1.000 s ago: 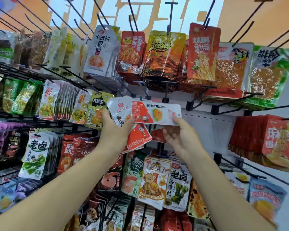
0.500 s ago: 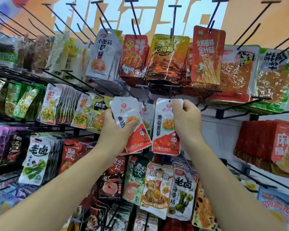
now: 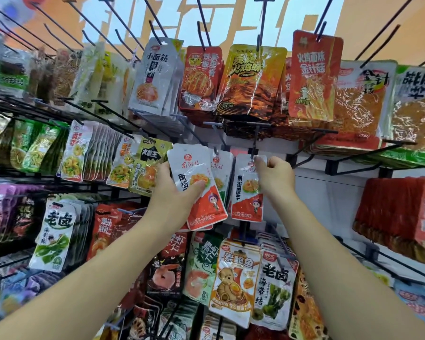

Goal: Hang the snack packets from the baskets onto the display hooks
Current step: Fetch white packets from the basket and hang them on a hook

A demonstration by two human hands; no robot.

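at the left edge of the frame, green packets (image 3: 32,148) hang in packed rows, their edges overlapping and no gap between them. just left of centre, the left hand (image 3: 174,192) grips a fanned stack of white-and-red snack packets (image 3: 194,182), with the thumb laid across the front one and the fingers curled behind. between this stack and the next packet, a further white packet (image 3: 221,170) shows its top under a hook; whether it hangs there or belongs to the stack cannot be told. at centre, a single white-and-red packet (image 3: 247,192) is upright, its top edge right at the tip of a dark display hook (image 3: 254,141). whether the tip passes through the hole cannot be told. the right hand (image 3: 276,177) pinches that packet's upper right corner, the other fingers curled in. right of this hand, a bare white back panel (image 3: 329,190) leaves open room. it is bounded above by orange packets (image 3: 353,114) and at the far right by a thick block of red packets (image 3: 402,217). close below the hands, a bear-printed packet (image 3: 233,278) fronts a crowded row.

a second ago the single packet lay sideways between both hands. half a second ago it was upright, with the right hand over its top. the left hand's stack has kept its place.
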